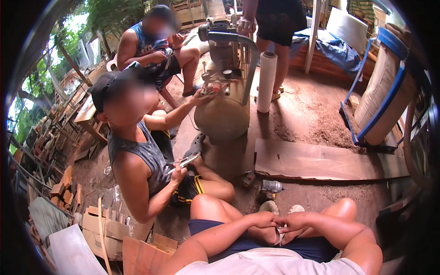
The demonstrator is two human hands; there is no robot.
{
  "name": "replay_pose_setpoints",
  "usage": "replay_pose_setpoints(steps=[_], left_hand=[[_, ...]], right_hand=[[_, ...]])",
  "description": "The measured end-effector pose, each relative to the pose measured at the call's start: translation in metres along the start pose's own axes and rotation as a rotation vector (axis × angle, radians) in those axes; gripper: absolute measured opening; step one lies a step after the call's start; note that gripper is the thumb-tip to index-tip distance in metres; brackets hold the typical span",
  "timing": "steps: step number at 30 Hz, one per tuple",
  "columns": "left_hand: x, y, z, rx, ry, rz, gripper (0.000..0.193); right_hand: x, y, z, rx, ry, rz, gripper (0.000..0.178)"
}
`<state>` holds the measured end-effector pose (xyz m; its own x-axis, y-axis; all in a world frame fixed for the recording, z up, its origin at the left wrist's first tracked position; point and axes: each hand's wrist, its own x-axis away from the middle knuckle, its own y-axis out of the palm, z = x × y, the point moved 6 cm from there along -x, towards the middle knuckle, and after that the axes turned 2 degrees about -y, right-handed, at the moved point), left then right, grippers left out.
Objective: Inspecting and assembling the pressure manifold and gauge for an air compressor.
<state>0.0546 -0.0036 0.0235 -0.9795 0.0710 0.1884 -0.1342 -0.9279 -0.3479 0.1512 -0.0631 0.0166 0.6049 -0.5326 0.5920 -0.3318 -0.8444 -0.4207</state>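
Note:
My left hand and my right hand meet in front of my bent legs, fingers curled and touching. Whatever lies between the fingertips, if anything, is too small to make out. Just below them are my feet, in light-coloured footwear. A silver and dark cylindrical thing, perhaps a power tool, lies on the ground beyond my hands. To the left, a person in a grey sleeveless top squats with one hand on the fittings of an air compressor and a thin, light-coloured object in the other.
A wide wooden board lies ahead. Behind it stand an upright roll of clear film and a blue-framed machine with a beige bag. Two other people are near the compressor. Cardboard and wood offcuts crowd the left.

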Motion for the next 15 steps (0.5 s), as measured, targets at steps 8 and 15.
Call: replay_pose_setpoints(steps=[8, 15], left_hand=[[-0.005, 0.004, -0.01, -0.022, -0.019, -0.027, 0.029], [-0.007, 0.003, -0.008, -0.053, -0.01, -0.027, 0.028]], right_hand=[[0.004, -0.007, -0.011, -0.016, 0.017, -0.008, 0.061], [0.015, -0.02, -0.029, 0.008, 0.057, -0.001, 0.055]])
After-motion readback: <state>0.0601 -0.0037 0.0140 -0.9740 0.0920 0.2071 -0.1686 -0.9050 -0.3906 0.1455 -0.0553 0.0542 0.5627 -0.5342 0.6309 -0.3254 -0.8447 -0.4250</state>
